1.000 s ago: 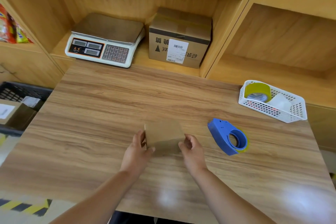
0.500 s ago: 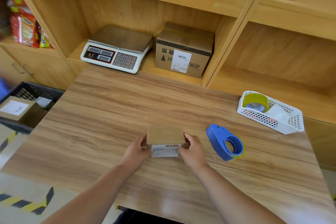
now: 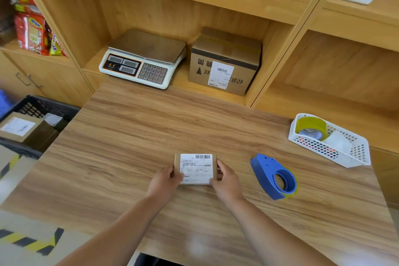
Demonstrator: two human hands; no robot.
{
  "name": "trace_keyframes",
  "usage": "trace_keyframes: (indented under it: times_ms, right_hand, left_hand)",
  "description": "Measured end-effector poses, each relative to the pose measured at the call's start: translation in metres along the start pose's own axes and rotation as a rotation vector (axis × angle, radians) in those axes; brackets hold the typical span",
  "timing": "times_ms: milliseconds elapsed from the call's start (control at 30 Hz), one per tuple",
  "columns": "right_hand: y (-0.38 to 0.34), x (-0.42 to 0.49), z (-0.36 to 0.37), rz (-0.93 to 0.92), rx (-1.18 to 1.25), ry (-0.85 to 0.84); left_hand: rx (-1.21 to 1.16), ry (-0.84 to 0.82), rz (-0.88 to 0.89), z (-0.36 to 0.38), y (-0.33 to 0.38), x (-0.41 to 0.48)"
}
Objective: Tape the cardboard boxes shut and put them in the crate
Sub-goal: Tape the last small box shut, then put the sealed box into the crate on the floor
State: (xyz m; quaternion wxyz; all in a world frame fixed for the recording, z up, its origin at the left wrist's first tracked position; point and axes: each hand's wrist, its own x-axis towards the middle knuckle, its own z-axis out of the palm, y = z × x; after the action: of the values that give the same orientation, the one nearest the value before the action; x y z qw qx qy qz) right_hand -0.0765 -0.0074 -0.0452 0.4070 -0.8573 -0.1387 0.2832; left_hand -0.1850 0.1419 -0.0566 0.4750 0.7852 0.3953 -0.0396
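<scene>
The left hand (image 3: 164,181) and right hand (image 3: 226,181) grip the box (image 3: 195,168) with curled fingers (image 3: 222,166). The tape gun (image 3: 273,177) lies at 3 o'clock, nearer the right hand.

Left of the table (image 3: 151,136), the black crate (image 3: 43,106) runs off the edge, and the snack packets (image 3: 30,32) there are blurred. The print on the cardboard box (image 3: 177,164) label (image 3: 196,168) is unreadably small.

Labelled cardboard box (image 3: 196,168) between both hands (image 3: 165,181) on table (image 3: 129,147)
</scene>
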Motion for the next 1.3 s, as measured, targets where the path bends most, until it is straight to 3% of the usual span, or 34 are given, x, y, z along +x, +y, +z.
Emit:
trace_keyframes:
  times_ms: [167, 433, 767, 967, 1300]
  right_hand:
    - [0.006, 0.006, -0.002, 0.05, -0.014, -0.038]
    - [0.012, 0.005, 0.002, -0.001, -0.089, -0.05]
    - [-0.011, -0.018, 0.031, -0.13, -0.008, -0.231]
    - [-0.049, -0.046, 0.094, -0.256, -0.049, -0.359]
    - [-0.127, -0.116, 0.2, -0.419, -0.024, -0.556]
  left_hand:
    - [-0.049, -0.034, 0.026, 0.004, 0.003, 0.001]
    - [-0.03, 0.145, -0.067, 0.008, 0.007, -0.014]
    - [-0.303, 0.251, -0.107, -0.014, -0.012, -0.086]
    - [-0.434, 0.553, -0.214, -0.06, -0.055, -0.136]
    - [-0.605, 0.853, -0.226, -0.146, -0.138, -0.206]
